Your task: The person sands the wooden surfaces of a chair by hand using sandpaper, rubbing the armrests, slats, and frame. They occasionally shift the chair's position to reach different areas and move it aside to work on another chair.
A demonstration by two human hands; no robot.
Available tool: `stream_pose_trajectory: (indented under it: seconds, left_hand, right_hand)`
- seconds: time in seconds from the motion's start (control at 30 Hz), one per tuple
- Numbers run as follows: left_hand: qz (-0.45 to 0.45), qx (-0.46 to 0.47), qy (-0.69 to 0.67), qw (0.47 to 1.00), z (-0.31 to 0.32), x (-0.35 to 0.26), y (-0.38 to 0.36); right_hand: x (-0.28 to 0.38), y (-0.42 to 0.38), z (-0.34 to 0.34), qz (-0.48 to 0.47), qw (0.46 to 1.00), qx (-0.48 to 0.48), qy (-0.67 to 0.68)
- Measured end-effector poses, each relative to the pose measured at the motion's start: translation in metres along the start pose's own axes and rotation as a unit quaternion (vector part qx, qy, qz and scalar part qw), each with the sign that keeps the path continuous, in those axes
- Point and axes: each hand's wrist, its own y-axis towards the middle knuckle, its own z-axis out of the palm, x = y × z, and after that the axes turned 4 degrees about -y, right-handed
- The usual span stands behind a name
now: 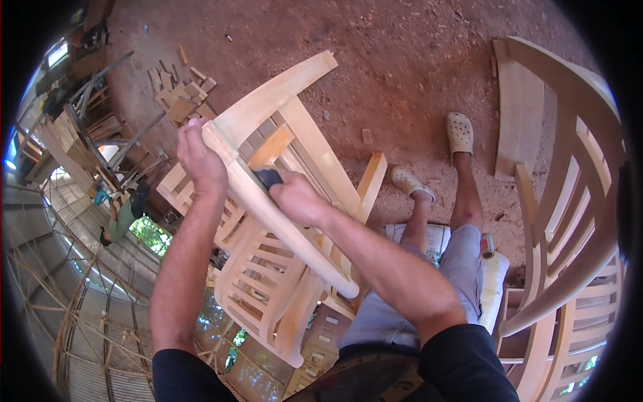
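An unfinished pale wooden chair (pixel 288 234) lies tipped in front of me, its slats and rails facing several ways. My left hand (pixel 201 154) is closed round the chair at the upper end of its long rounded armrest, by the joint with a curved leg. Lower along that armrest, my right hand (pixel 301 197) grips a dark folded piece of sandpaper (pixel 268 178) against the inner side of the wood. The fingers of my right hand partly cover the sandpaper.
Another slatted wooden chair (pixel 569 221) stands close on my right, beside a broad board (pixel 519 110). Wood offcuts (pixel 181 94) are heaped on the dirt floor. A can (pixel 487 246) lies by my leg. Another person (pixel 124 214) is at the far left.
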Motion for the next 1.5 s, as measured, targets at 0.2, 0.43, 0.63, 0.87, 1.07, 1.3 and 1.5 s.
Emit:
stream_pose_trajectory:
  seconds: [0.2, 0.43, 0.63, 0.87, 1.07, 1.3, 1.5]
  left_hand:
    - [0.011, -0.003, 0.002, 1.0, 0.001, -0.001, 0.001]
    - [0.052, -0.026, 0.077, 0.995, -0.001, 0.008, 0.007]
    - [0.01, -0.016, 0.085, 0.996, -0.005, 0.012, 0.012]
    - [0.01, -0.045, 0.079, 0.996, 0.002, 0.001, 0.002]
    - [0.002, -0.028, 0.072, 0.997, 0.0, 0.006, 0.011]
    - [0.042, -0.021, 0.098, 0.994, -0.001, 0.01, 0.009]
    - [-0.006, -0.026, 0.049, 0.998, 0.001, 0.012, 0.014]
  right_hand:
    - [-0.122, -0.077, -0.006, 0.071, 0.993, -0.012, -0.093]
    - [-0.217, -0.135, -0.025, 0.219, 0.974, -0.011, 0.057]
    - [-0.222, -0.154, -0.018, 0.215, 0.976, -0.014, 0.017]
    - [-0.21, -0.157, -0.016, 0.208, 0.978, 0.003, -0.033]
    - [-0.231, -0.175, -0.048, 0.179, 0.981, -0.07, -0.004]
    - [-0.212, -0.151, -0.043, 0.19, 0.975, -0.114, 0.004]
    - [-0.232, -0.164, -0.02, 0.218, 0.974, -0.062, 0.01]
